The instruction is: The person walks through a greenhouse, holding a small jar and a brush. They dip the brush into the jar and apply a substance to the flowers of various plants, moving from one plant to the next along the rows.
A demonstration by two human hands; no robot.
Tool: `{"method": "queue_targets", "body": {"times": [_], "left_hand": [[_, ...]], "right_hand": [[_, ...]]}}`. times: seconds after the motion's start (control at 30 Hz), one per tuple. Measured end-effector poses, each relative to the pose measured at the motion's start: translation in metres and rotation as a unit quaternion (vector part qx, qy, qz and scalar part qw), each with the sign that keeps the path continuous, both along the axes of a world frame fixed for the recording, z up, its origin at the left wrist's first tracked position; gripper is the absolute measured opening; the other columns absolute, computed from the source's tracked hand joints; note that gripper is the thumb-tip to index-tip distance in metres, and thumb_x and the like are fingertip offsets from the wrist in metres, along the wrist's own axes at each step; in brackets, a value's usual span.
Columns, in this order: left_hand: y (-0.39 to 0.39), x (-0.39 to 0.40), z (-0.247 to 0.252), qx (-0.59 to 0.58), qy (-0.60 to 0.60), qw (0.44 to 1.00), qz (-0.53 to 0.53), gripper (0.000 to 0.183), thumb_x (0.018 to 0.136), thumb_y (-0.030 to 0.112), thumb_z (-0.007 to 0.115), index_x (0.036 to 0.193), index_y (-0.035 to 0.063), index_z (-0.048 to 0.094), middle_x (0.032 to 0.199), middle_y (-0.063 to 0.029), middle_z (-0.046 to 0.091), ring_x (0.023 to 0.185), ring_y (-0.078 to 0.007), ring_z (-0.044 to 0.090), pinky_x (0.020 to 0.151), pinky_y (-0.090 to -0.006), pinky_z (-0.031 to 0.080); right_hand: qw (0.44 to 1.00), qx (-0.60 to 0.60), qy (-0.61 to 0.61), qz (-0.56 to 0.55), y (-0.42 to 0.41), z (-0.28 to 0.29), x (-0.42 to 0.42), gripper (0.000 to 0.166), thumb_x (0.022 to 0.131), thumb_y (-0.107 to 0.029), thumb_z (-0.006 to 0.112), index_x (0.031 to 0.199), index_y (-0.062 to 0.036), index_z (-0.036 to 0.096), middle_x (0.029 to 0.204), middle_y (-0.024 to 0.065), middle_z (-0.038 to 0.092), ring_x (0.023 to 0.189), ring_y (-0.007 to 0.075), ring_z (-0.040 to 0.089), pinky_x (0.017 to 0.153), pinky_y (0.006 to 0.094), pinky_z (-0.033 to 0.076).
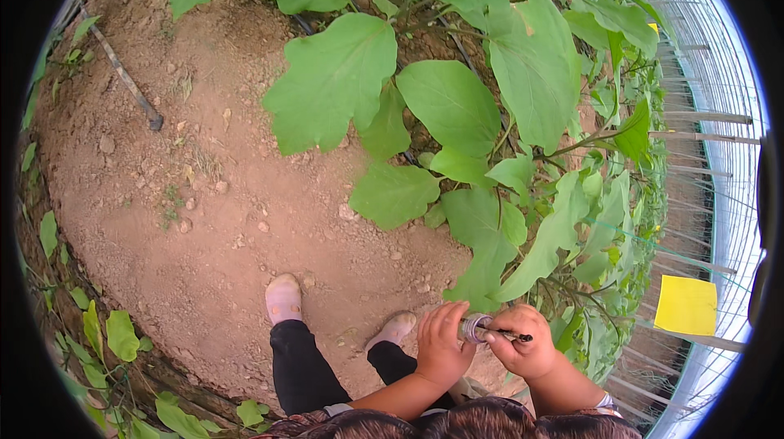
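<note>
My left hand [442,341] is closed around a small clear jar [474,328], held close in front of my body with its mouth turned to the right. My right hand [520,341] pinches a thin dark stick [509,335], perhaps a brush, whose one end lies at the jar's mouth. What is inside the jar cannot be made out. Just beyond both hands hang broad green lobed leaves [484,267] of a plant that looks like eggplant.
Dry reddish soil [214,267] lies around my feet. Leafy plants stand ahead and to the right, with more along the left edge. A dark-ended pipe [125,74] rests on the soil. A yellow card [686,305] hangs at the right near poles and plastic sheeting.
</note>
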State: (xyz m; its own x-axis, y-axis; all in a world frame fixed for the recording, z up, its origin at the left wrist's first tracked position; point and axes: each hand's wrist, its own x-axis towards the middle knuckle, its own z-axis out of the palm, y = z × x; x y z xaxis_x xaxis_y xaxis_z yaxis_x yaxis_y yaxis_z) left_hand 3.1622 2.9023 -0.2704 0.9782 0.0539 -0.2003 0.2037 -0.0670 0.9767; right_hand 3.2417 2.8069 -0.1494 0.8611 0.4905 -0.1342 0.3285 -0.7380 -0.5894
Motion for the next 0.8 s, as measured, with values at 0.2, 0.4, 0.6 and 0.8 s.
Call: {"method": "queue_targets", "body": {"times": [0.2,0.4,0.6,0.8], "left_hand": [[0.012,0.002,0.001,0.024,-0.022,0.999,0.030,0.062,0.067,0.012,0.066,0.126,0.0114,0.047,0.123,-0.0114,0.052,0.118,-0.0311,0.047,0.104,-0.0493,0.029],[0.030,0.007,0.003,0.031,-0.017,0.996,0.078,0.062,0.068,0.012,0.066,0.127,0.0131,0.047,0.124,-0.0104,0.052,0.121,-0.0287,0.045,0.105,-0.0477,0.027],[0.046,0.020,0.019,0.017,-0.018,0.995,0.098,0.062,0.071,0.015,0.066,0.129,0.0152,0.046,0.126,-0.0084,0.051,0.123,-0.0265,0.044,0.107,-0.0472,0.025],[0.063,0.025,0.022,0.014,-0.032,0.986,0.161,0.062,0.073,0.016,0.065,0.131,0.0171,0.044,0.129,-0.0074,0.049,0.125,-0.0252,0.042,0.108,-0.0482,0.025]], "right_hand": [[1.000,-0.003,-0.009,0.027,0.011,0.002,0.004,0.020,0.067,-0.013,0.075,0.082,-0.0083,0.062,0.071,0.0085,0.062,0.062,0.0280,0.058,0.059,0.0362,0.046],[0.998,0.007,-0.032,0.056,0.047,0.004,0.015,0.019,0.067,-0.014,0.075,0.080,-0.0089,0.062,0.068,0.0071,0.061,0.058,0.0273,0.056,0.058,0.0361,0.045],[0.986,-0.013,-0.094,0.135,0.078,0.018,0.033,0.019,0.069,-0.013,0.073,0.081,-0.0092,0.059,0.068,0.0061,0.061,0.058,0.0259,0.055,0.057,0.0356,0.045],[0.976,-0.021,-0.095,0.193,0.105,0.035,0.041,0.018,0.071,-0.013,0.073,0.082,-0.0095,0.058,0.068,0.0055,0.061,0.058,0.0251,0.054,0.056,0.0355,0.044]]}}
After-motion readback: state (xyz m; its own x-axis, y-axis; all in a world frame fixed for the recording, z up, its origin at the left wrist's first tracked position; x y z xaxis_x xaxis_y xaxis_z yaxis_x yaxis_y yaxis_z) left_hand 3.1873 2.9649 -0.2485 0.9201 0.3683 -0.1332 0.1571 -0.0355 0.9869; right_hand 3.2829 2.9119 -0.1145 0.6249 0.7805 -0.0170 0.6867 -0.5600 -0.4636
